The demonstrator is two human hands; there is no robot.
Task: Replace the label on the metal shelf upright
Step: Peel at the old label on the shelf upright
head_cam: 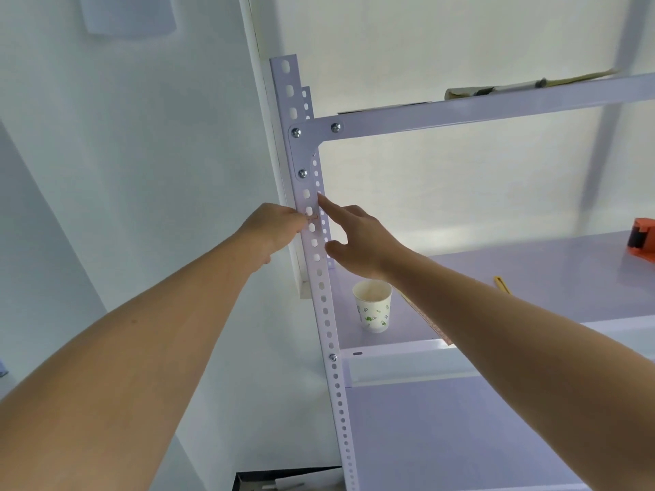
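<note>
Head view: the white perforated upright (324,303) runs from 12 to 6 o'clock through the middle of the frame. The left hand (273,228), fingers curled, pinches a small brownish label (312,216) lying on the upright's front face just below the bolted corner bracket (301,150). The right hand (358,239) is spread loosely, with its straight index fingertip touching the upright's right edge. At 6 o'clock from that hand, a paper cup (374,306) stands on the shelf (531,274); an orange tape dispenser (641,242) sits at 3 o'clock.

L hand (274,225) pinching small tan label (312,216) on perforated upright (326,304), R hand (358,239) index finger straight against upright's edge, paper cup (374,306) on shelf (531,278) below
</note>
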